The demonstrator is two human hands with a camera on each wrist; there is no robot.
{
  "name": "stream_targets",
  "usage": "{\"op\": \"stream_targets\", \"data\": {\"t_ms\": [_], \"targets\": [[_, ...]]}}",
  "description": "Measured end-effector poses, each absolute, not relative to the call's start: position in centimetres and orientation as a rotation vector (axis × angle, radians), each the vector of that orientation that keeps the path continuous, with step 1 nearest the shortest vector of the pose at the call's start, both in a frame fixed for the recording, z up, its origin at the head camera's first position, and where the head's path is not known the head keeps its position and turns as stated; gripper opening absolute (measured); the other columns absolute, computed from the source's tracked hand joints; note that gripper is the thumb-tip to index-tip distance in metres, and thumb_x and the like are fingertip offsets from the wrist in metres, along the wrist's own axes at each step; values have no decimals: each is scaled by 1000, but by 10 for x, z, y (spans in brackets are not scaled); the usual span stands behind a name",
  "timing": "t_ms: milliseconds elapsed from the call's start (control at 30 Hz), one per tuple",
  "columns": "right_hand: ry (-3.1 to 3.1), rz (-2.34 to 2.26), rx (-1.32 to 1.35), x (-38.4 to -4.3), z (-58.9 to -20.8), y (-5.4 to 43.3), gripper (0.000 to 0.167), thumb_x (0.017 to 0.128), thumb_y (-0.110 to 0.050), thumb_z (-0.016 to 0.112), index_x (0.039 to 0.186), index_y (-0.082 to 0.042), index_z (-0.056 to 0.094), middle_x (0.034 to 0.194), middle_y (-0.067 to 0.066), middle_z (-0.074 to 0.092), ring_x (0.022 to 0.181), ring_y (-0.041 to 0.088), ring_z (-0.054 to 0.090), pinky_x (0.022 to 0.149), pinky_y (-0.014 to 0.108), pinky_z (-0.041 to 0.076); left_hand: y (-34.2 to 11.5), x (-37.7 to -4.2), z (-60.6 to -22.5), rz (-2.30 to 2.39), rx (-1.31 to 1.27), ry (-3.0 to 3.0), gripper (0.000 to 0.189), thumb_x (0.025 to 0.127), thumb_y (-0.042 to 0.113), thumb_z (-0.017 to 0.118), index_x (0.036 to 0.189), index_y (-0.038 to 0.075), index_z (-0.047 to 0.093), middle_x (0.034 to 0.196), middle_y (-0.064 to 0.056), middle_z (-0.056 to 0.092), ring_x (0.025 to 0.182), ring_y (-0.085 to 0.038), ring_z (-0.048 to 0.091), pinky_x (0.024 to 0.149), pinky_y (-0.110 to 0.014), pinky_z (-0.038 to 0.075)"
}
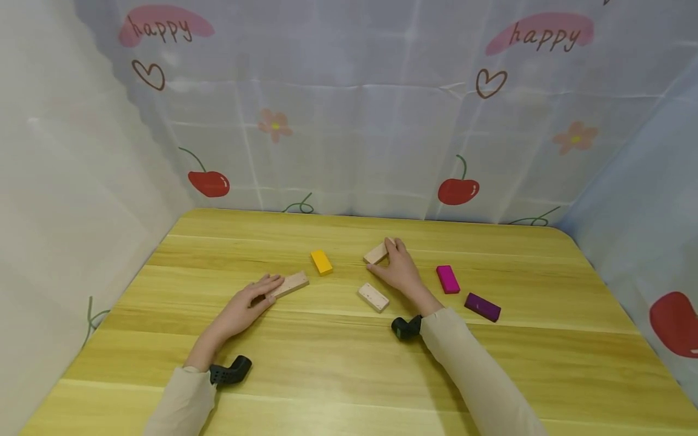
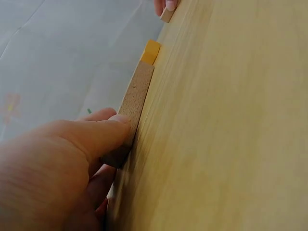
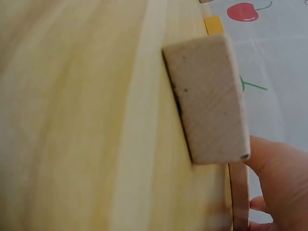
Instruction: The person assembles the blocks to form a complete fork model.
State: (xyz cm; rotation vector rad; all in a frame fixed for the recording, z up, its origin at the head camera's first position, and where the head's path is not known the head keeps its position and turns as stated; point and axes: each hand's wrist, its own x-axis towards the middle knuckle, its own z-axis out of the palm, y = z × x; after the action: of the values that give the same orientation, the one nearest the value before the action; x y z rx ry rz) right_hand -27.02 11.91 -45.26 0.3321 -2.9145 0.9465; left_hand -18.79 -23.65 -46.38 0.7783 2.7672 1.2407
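On the left of the table, my left hand (image 1: 240, 310) pinches one end of a plain wooden block (image 1: 292, 284) between thumb and fingers. The block's far end points toward a yellow block (image 1: 322, 263), which stands behind it in the left wrist view. Farther back, my right hand (image 1: 400, 271) holds another plain wooden block (image 1: 376, 253) by its right end, thumb on the near side and fingers on the far side. A third plain block (image 1: 373, 297) lies closer to me; it looms large in the right wrist view and partly hides the held one.
Right of my right hand lie a magenta block (image 1: 448, 280) and a dark purple block (image 1: 482, 307). The wood-grain table (image 1: 327, 375) ends at the back against a printed curtain (image 1: 349, 151). More curtain hangs at both sides.
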Motion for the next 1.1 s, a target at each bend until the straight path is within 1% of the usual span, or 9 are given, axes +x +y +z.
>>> {"op": "stream_targets", "data": {"t_ms": [100,300,600,800,967,1100], "targets": [[-2912,956,332,-271,-453,119,82,84,-32,71,143,6,28,142,29,26,125,40,36,99,48,34,-236,-188,-463,1251,772,2766,44,98,14,51,140,6,44,143,-15,38,135,-35,22,106,-58,11],[-2865,1031,409,-270,-453,125,83,82,-27,74,143,8,29,142,30,26,125,41,36,100,48,34,-236,-187,-463,1252,776,2767,44,97,13,51,140,6,45,143,-14,39,135,-35,22,106,-58,11],[-2835,1192,501,-272,-454,136,84,81,-25,74,144,7,27,144,28,25,127,40,33,102,48,30,-236,-186,-463,1267,761,2755,43,98,12,50,140,6,44,142,-13,40,136,-35,21,106,-57,8],[-2840,1246,517,-271,-448,137,84,81,-24,74,143,7,27,144,27,26,130,39,29,105,47,27,-237,-186,-464,1264,757,2757,43,98,13,50,140,6,44,143,-13,39,136,-34,21,106,-57,9],[-2850,1221,616,-264,-439,136,83,83,-27,73,144,6,28,145,24,26,131,38,29,104,48,27,-237,-185,-462,1272,775,2760,43,98,11,51,140,5,44,142,-13,40,135,-35,22,106,-58,10],[-2863,1213,745,-253,-432,136,83,82,-27,74,145,3,29,147,21,26,132,36,27,104,50,27,-236,-185,-460,1269,785,2757,43,98,11,51,140,5,44,142,-14,40,135,-35,21,106,-58,10]]}}
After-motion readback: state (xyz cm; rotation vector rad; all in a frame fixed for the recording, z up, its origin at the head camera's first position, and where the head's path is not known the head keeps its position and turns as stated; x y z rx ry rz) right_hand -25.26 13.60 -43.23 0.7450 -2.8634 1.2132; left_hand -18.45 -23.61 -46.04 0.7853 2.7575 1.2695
